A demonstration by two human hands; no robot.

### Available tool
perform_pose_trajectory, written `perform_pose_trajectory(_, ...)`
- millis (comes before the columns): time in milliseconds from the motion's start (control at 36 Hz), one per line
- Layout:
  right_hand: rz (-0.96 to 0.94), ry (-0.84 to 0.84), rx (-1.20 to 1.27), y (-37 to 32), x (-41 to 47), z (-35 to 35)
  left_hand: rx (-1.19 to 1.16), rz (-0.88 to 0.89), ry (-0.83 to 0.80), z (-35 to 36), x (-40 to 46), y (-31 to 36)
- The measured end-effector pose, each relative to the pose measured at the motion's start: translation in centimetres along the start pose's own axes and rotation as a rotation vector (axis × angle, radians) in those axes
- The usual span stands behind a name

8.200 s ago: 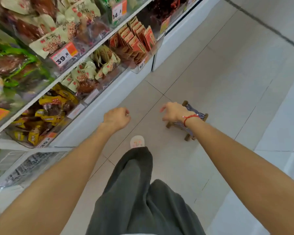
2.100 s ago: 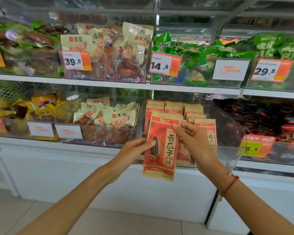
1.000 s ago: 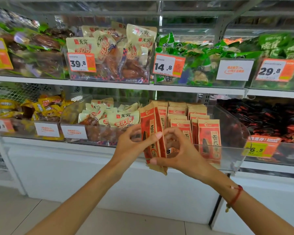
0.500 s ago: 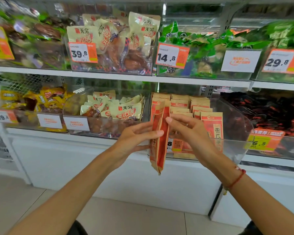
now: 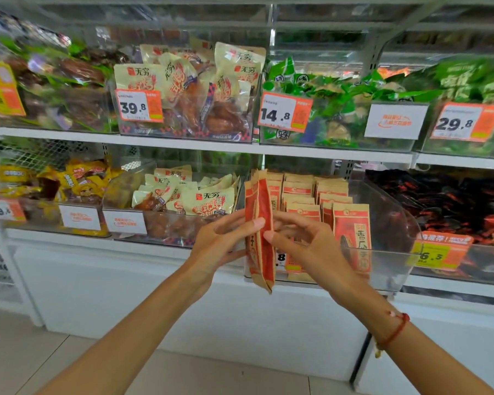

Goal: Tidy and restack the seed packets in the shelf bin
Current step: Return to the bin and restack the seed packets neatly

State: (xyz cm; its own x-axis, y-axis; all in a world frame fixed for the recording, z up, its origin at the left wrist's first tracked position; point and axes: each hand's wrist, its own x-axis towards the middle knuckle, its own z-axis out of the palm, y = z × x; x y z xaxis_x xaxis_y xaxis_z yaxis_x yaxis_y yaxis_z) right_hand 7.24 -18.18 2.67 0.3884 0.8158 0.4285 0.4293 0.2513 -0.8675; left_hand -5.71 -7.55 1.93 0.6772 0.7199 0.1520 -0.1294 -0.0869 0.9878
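A red and kraft-brown paper seed packet [image 5: 259,232] stands on end at the centre of the view, its long axis vertical, top edge toward twelve o'clock and bottom corner toward six. It is turned edge-on to the camera, so its printed face looks toward three o'clock and is mostly unreadable. It appears to be a small bundle of such packets pressed together, though how many cannot be told.

The left hand [image 5: 221,242] grips the packet from nine o'clock, thumb across the near side and fingers behind. The right hand [image 5: 305,240] meets it from three o'clock with loosely curled fingers; the thumb tip touches the packet's edge, but whether this hand truly holds it cannot be told. A red cord bracelet [image 5: 394,332] circles the right wrist.

Just behind, at one o'clock, a clear plastic shelf bin [image 5: 394,223] holds rows of matching packets [image 5: 351,232] standing upright, faces forward. It sits on a white shop shelf [image 5: 183,148] above a pale tiled floor [image 5: 26,354].

Orange price tags read 39.8 [image 5: 139,105] at eleven o'clock, 14.8 [image 5: 284,112] at twelve, 29.8 [image 5: 465,122] at two and 6.5 [image 5: 439,252] at three. Cream pouches [image 5: 208,201] at ten o'clock carry the characters 无穷.
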Motion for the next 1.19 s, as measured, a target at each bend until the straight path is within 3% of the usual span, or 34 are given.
perform_pose_trajectory(306, -0.112, -0.075, -0.129, -0.1, -0.4, 0.1, -0.109, 0.084, 0.139, 0.7, 0.0, 0.5)
perform_pose_trajectory(528, -0.168, 0.126, -0.315, 0.0, -1.3, 1.1, -0.098, 0.09, 0.25, 1.4, 0.0, 0.4)
perform_pose_trajectory(639, -0.088, 0.137, -0.223, -0.2, -0.8, 0.3, -0.057, 0.059, 0.188, 0.9, 0.2, 0.6)
perform_pose_trajectory(778, 0.207, 0.077, 0.134, 0.1, 0.0, -1.5, -0.014, 0.022, 0.011, -0.4, 0.2, 0.6)
perform_pose_trajectory(889, 0.313, 0.057, 0.189, 0.1, 0.4, -2.1, -0.036, 0.002, 0.013, -0.8, 0.2, 0.7)
perform_pose_trajectory(1028, 0.021, 0.206, -0.29, 0.4, 0.3, -1.5, -0.102, 0.033, 0.057, 0.1, -0.1, 0.5)
perform_pose_trajectory(1194, -0.094, 0.187, -0.455, 0.4, -0.3, 0.1, -0.095, 0.095, 0.101, 1.2, -0.2, 0.6)
